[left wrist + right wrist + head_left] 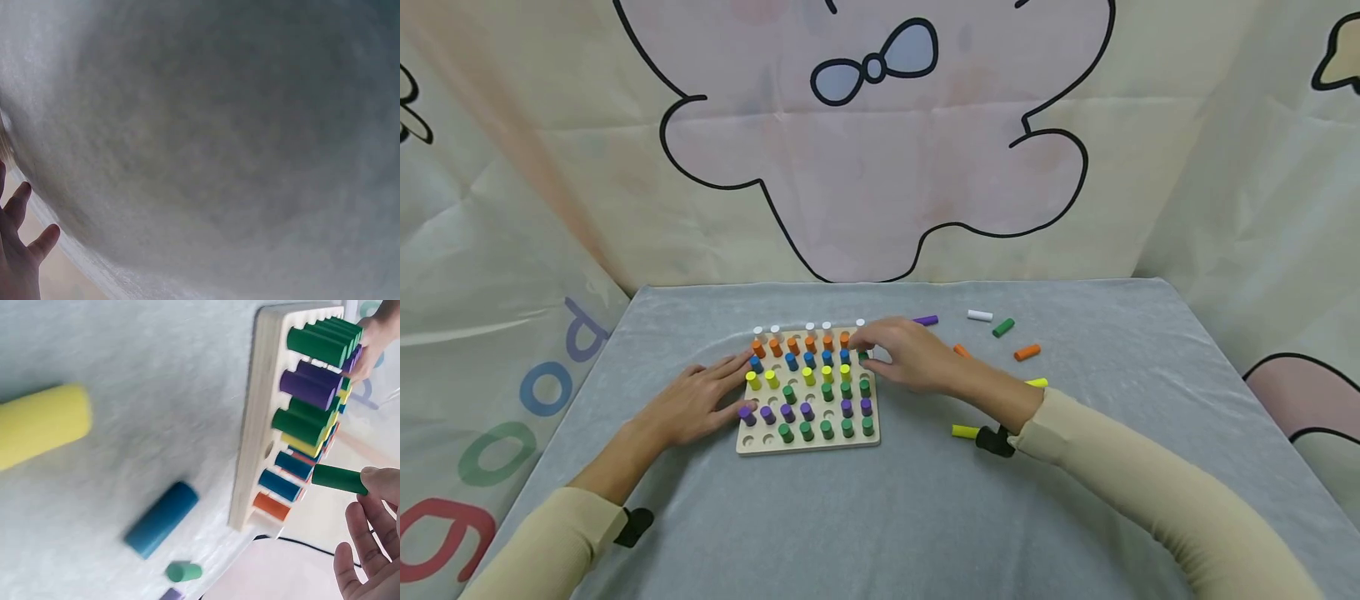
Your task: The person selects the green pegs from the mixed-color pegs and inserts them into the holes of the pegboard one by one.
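Observation:
A wooden pegboard [808,446] lies on the grey cloth, holding rows of white, orange, blue, yellow, green and purple pegs, with a few bare holes. My right hand [871,350] hovers over the board's far right corner and pinches a green peg [339,478] between thumb and fingertips [379,480], lying sideways just above the board [259,425]. My left hand [736,388] lies flat on the cloth, its straight fingers touching the board's left edge. In the left wrist view only a few fingers [19,250] and blurred cloth show.
Loose pegs lie right of the board: purple [926,320], white [980,316], green [1003,327], orange [1027,352] and two yellow ones [965,432]. The right wrist view also shows a blue peg [161,519] on the cloth. A printed curtain hangs behind the table.

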A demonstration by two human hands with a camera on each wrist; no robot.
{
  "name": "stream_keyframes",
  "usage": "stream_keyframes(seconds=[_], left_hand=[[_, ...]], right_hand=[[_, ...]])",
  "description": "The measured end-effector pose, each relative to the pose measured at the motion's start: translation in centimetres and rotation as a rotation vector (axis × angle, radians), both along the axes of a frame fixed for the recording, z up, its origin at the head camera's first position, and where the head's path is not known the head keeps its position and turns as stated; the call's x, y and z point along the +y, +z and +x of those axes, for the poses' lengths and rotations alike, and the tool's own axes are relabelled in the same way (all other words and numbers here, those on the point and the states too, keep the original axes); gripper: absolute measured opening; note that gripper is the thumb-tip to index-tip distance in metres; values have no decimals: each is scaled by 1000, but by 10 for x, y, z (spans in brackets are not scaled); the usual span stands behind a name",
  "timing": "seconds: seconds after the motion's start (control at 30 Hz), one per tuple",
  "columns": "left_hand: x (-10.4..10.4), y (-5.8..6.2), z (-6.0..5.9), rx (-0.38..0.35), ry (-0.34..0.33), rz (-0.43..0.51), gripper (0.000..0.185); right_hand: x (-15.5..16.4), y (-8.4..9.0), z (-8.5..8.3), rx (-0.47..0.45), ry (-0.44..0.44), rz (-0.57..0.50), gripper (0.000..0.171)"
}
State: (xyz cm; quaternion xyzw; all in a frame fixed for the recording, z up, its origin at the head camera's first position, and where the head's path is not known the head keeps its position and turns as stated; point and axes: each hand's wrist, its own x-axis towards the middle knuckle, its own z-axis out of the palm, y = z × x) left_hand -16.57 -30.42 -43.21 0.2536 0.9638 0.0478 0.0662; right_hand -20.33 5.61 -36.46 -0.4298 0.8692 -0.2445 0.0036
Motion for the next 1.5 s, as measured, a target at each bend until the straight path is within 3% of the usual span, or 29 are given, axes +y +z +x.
stream_keyframes(seconds=[0.3,0.73,1.07,1.5], left_hand=[[0,1,1,-1,5,2,77],[-2,2,-2,15,-8,1,75],[-2,1,-3,35,-16,12,75],[-2,1,-2,44,-32,9,68]], right_hand=[[-25,10,6,61,82,-3,27],[-69,12,24,22,165,-1,28],[-94,4,34,-3,253,-63,28],[-108,-13,41,-101,249,-36,29]])
